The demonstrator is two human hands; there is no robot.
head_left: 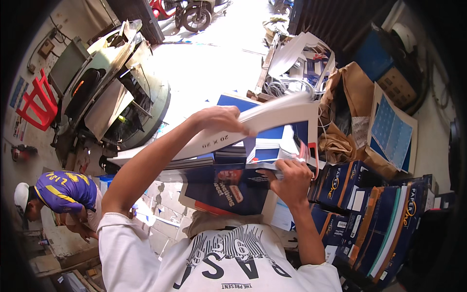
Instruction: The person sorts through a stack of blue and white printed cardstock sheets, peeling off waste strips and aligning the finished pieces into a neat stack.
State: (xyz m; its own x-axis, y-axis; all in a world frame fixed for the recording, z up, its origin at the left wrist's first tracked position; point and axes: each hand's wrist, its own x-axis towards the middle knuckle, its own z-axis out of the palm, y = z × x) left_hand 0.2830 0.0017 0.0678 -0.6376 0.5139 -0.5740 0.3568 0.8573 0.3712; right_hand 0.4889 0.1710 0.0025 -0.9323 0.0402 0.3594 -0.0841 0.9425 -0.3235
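Observation:
A large white sheet of card (pixel 204 138), with a handwritten mark on it, curves up over a stack in front of me, its far right part smeared by motion. My left hand (pixel 224 120) is closed on its upper side. Beneath it lies the stack of blue and white printed sheets (pixel 194 162), with white edges showing in layers. My right hand (pixel 292 181) grips the near edge of this stack at the right, thumb pointing left. Just past its fingers, a thin red-edged piece (pixel 314 155) stands up; its kind is unclear. A dark blue printed cardboard piece (pixel 226 197) is below the stack.
Blue paper cartons (pixel 389 228) pile up at right, below crumpled brown paper (pixel 335 143). White paper offcuts (pixel 301 61) heap up beyond. A round-based stand loaded with boards (pixel 141 112) is at left. Another person in a purple shirt (pixel 68 192) bends down at lower left.

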